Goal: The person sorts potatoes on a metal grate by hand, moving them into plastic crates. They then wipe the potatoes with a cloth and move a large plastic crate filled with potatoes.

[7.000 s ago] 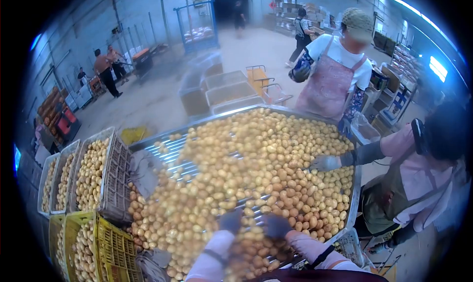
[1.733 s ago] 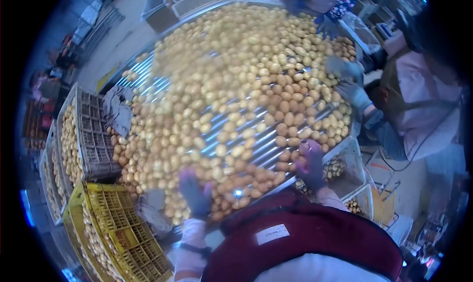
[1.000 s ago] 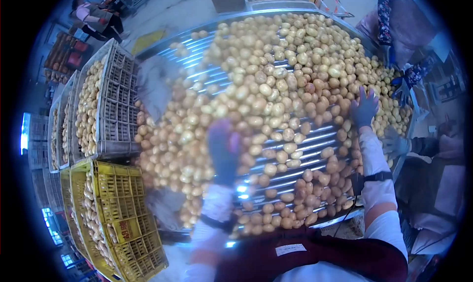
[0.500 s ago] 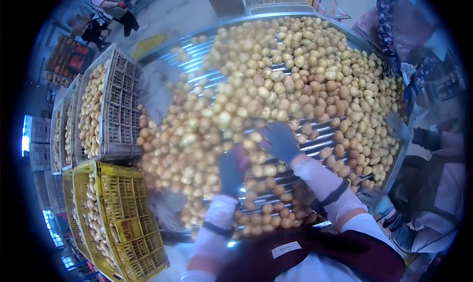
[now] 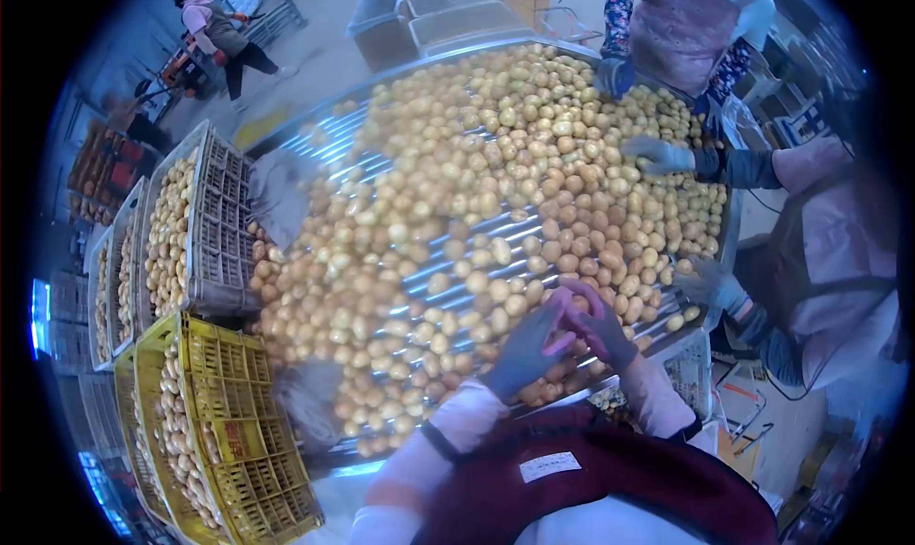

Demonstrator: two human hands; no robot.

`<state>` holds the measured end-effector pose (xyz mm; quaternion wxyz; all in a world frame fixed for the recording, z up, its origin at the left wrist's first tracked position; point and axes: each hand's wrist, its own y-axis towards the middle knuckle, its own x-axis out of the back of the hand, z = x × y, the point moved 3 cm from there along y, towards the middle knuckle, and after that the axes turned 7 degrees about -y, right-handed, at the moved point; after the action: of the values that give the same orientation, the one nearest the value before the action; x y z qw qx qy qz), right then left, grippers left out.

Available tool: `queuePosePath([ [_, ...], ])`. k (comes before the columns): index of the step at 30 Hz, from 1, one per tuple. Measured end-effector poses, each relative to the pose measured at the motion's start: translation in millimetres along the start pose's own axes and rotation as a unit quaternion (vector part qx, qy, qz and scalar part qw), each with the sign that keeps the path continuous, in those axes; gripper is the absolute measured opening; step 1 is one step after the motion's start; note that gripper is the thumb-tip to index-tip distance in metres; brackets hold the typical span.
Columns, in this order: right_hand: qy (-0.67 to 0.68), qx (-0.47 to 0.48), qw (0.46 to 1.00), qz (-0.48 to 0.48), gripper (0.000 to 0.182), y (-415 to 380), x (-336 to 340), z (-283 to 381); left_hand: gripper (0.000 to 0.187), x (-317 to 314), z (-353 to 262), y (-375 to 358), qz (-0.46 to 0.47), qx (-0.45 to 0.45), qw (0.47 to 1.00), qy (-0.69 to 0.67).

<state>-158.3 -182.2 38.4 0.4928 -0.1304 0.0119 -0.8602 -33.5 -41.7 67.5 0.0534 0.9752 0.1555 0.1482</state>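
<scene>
Potatoes [image 5: 581, 221] cover much of a metal roller table [image 5: 510, 223] in front of me, with bare rollers showing in the middle. My left hand [image 5: 529, 350], in a grey glove with pink on the finger side, is over the potatoes by the near edge. Close against it, my right hand [image 5: 602, 328] wears a matching glove. The fingers of both hands are stretched and slightly curved, their tips meeting or nearly so. A few potatoes show between and below them. Neither hand visibly grips one.
Grey crates [image 5: 224, 216] and a yellow crate [image 5: 248, 421], filled with potatoes, stand along the left side. At right, a co-worker's gloved hands [image 5: 658, 154] reach over the table. Another person [image 5: 686, 26] stands at its far right corner; someone walks at the upper left.
Both my hands have moved right and toward the near edge, coming together. Potatoes have shifted, baring more rollers in the middle. My view has turned right; the co-worker's hand now reaches farther in.
</scene>
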Motion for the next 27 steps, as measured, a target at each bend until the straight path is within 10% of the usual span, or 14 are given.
queuePosePath([
  [3, 0.153, -0.087, 0.980, -0.091, 0.055, -60, 38, -37, 0.049, 27, -10, -7, -0.050, -0.025, 0.991, 0.121],
  [4, -0.085, -0.051, 0.979, -0.177, 0.044, -82, 59, -27, 0.048, 47, -10, -11, -0.080, -0.020, 0.985, 0.153],
  [6, -0.059, -0.184, 0.973, -0.122, 0.039, -142, 101, -48, 0.047, 84, 39, -28, -0.109, 0.016, 0.977, 0.182],
  [9, -0.387, -0.252, 0.886, -0.048, 0.037, -210, 142, -53, 0.043, 122, 76, -39, -0.149, 0.076, 0.974, 0.150],
  [12, -0.659, -0.106, 0.728, -0.159, 0.041, -203, 126, -31, 0.042, 119, 108, -38, -0.119, 0.096, 0.968, 0.201],
  [14, -0.365, -0.095, 0.897, -0.229, 0.043, -151, 105, -28, 0.045, 79, 140, -35, -0.004, 0.050, 0.927, 0.371],
  [16, -0.269, -0.051, 0.928, -0.254, 0.040, -83, 63, -6, 0.045, 54, 131, -15, -0.080, 0.053, 0.955, 0.282],
  [21, -0.410, 0.154, 0.893, -0.104, 0.044, 78, -13, 45, 0.049, 61, 100, 7, -0.117, 0.128, 0.965, 0.195],
  [27, -0.522, 0.120, 0.843, 0.043, 0.044, 185, -59, -28, 0.050, 81, 99, -8, -0.123, 0.121, 0.969, 0.178],
])
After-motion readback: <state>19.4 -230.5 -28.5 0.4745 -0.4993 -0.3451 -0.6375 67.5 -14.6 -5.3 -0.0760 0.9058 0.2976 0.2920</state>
